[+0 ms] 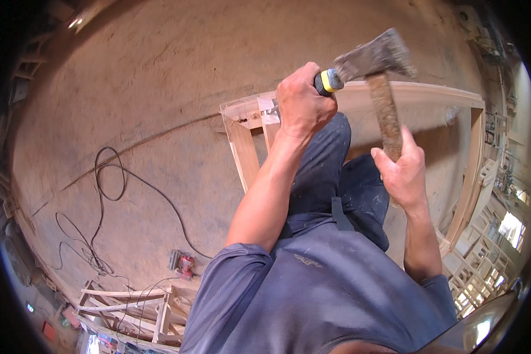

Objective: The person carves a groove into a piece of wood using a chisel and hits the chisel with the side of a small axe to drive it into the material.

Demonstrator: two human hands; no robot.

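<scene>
My left hand (305, 100) is wrapped round a chisel, whose black and yellow handle end (329, 81) sticks out on the right of the fist. On the other side a bit of its metal blade (269, 110) shows over the corner of a pale wooden frame (242, 147). My right hand (402, 171) grips the worn wooden handle of a hatchet (384, 112). The hatchet's head, slightly blurred, has its blunt back close by the chisel's handle end and its wide edge turned away to the right. Whether the two touch, I cannot tell.
The frame's long far rail and right rail (472, 153) run round my bent legs. A black cable (153, 189) loops over the brown floor at left, near a red power tool (184, 264). Slatted wooden pieces (130, 307) stand lower left; stacked wooden frames (478, 259) stand at right.
</scene>
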